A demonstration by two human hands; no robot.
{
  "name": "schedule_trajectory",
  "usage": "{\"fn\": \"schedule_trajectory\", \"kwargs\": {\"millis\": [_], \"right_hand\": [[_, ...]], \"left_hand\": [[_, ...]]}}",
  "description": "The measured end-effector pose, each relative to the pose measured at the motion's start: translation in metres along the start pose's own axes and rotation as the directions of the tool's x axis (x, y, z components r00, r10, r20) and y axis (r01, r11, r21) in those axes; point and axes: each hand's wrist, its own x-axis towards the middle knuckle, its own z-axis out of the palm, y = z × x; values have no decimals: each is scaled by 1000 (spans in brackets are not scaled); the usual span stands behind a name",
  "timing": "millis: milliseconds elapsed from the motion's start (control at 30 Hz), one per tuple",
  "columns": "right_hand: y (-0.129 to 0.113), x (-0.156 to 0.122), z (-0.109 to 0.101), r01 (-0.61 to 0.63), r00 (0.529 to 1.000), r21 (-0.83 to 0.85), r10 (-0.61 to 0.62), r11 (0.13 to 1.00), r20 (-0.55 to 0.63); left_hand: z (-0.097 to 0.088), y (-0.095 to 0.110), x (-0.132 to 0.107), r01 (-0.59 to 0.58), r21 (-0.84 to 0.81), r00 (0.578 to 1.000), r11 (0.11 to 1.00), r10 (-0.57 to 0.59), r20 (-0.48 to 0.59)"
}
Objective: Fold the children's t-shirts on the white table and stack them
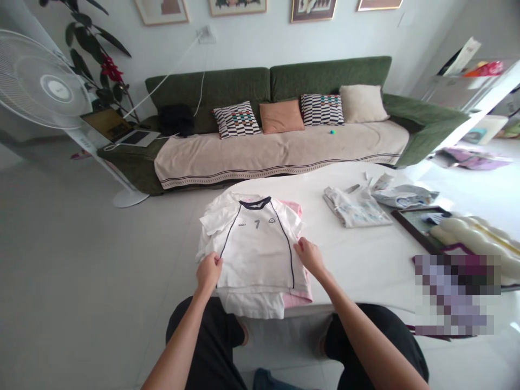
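Note:
A white T-shirt (255,254) with a dark collar, dark side piping and a small printed number lies spread out, collar facing away from me. Pinched at its left side edge is my left hand (209,272), fingers closed on the fabric. My right hand (309,255) grips the opposite side edge a little higher up, also closed. Beneath this shirt lie more garments: a white one (254,306) sticks out at the front, and a pink one (298,298) shows along the right. How many layers are stacked is hidden.
The pile rests on a white table (349,260). A folded light garment (355,206), a plastic bag (404,192) and a dark-framed tray (418,230) lie to the right. Beyond stands a green sofa (227,89) with cushions. A white fan (54,86) and a laptop (122,130) are at left.

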Motion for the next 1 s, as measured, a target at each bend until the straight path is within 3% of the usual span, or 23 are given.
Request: {"fn": "schedule_trajectory", "kwargs": {"millis": [133, 167, 233, 267, 333, 367, 400, 433, 467, 533, 567, 633, 733, 833, 900, 1000], "right_hand": [[3, -1, -31, -7, 992, 259, 39, 966, -119], [11, -4, -39, -16, 986, 288, 62, 957, -152], [35, -14, -53, -34, 981, 287, 88, 957, -175], [50, -19, -57, -48, 985, 260, 89, 965, -148], [80, -26, -62, -68, 998, 183, 66, 981, 17], [92, -26, -62, -60, 991, 142, 42, 988, 127], [102, -22, -63, -43, 976, 100, 21, 994, 215], [109, -14, -63, -26, 964, 61, 9, 998, 264], [112, -1, -64, -8, 962, 29, -1, 1000, 274], [107, 35, -65, 12, 979, -20, -7, 1000, 204], [101, 57, -65, 13, 987, -31, -8, 999, 161], [84, 99, -60, 29, 993, -25, -26, 999, 116], [59, 146, -38, 54, 994, -15, -52, 998, 94], [51, 165, -15, 35, 994, -21, -33, 999, 103], [54, 168, -9, 15, 992, -30, -11, 999, 124], [65, 167, -21, -18, 992, -55, 25, 998, 122]], "left_hand": [[-20, 15, -9, -123, -189, 990, 974, 107, -95], [-21, 18, -15, -146, -249, 989, 957, 135, -61], [-16, 19, -27, -153, -354, 968, 923, 212, 134], [-12, 19, -32, -134, -392, 926, 910, 256, 278], [-5, 20, -31, -83, -402, 784, 912, 309, 538], [-4, 22, -24, -79, -383, 731, 920, 315, 606], [-5, 26, -12, -101, -360, 718, 928, 319, 619], [-7, 32, 5, -148, -334, 744, 931, 327, 583], [-10, 41, 26, -207, -306, 796, 929, 342, 499], [-15, 63, 73, -310, -237, 887, 921, 370, 276], [-15, 74, 97, -334, -203, 910, 920, 371, 186], [-8, 94, 137, -336, -165, 929, 927, 356, 106], [16, 108, 174, -310, -146, 938, 940, 327, 117], [35, 106, 189, -282, -121, 945, 952, 297, 134], [37, 101, 195, -273, -111, 944, 956, 289, 160], [24, 95, 203, -293, -120, 922, 949, 313, 228]]}}
